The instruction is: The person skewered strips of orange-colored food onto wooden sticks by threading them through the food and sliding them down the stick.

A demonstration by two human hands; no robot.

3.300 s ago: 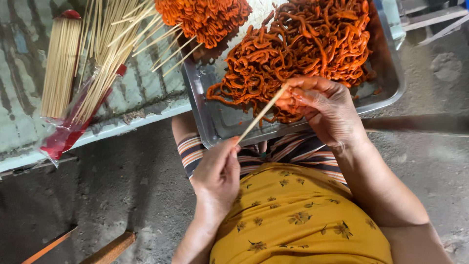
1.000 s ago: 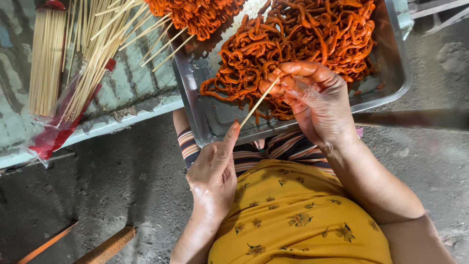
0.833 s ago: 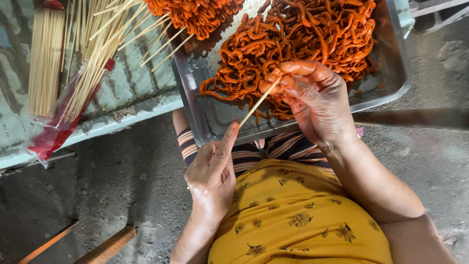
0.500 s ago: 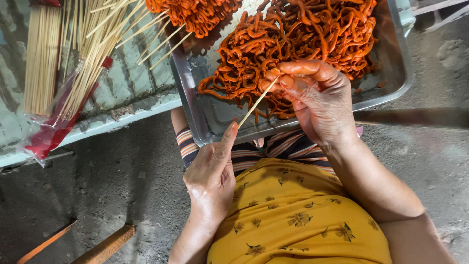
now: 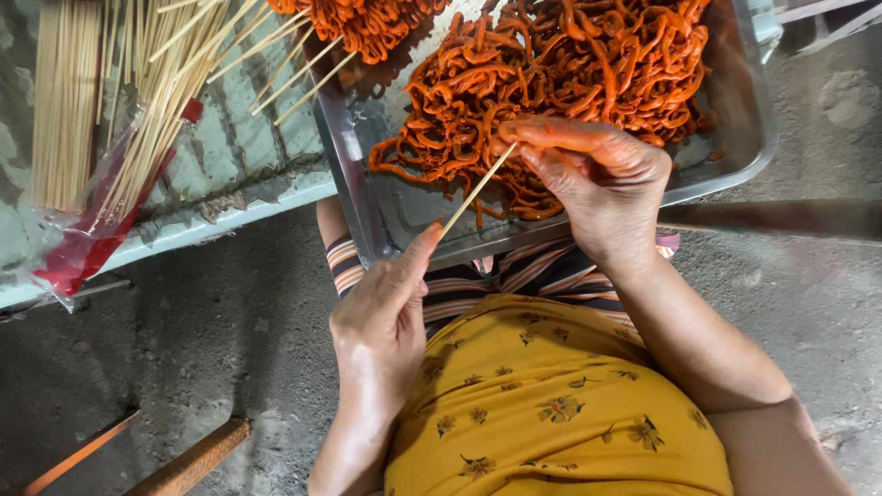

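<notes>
My left hand (image 5: pixel 384 320) pinches the lower end of a thin bamboo skewer (image 5: pixel 473 194) that slants up to the right. My right hand (image 5: pixel 597 184) meets the skewer's tip, fingers closed on an orange strip from the heap of orange-red marinated strips (image 5: pixel 560 64). The heap fills a metal tray (image 5: pixel 363 197) that rests over my lap. Both hands hover at the tray's near edge.
A bundle of bare skewers in a clear-and-red plastic bag (image 5: pixel 101 174) lies on the pale green surface (image 5: pixel 248 156) at left. Loaded skewers (image 5: pixel 367 23) stick out at the top. Grey concrete floor lies below, with a wooden stick (image 5: pixel 188 459) at bottom left.
The hands have hardly moved. The view has shifted slightly, and my right fingers keep working the strip at the skewer's tip.
</notes>
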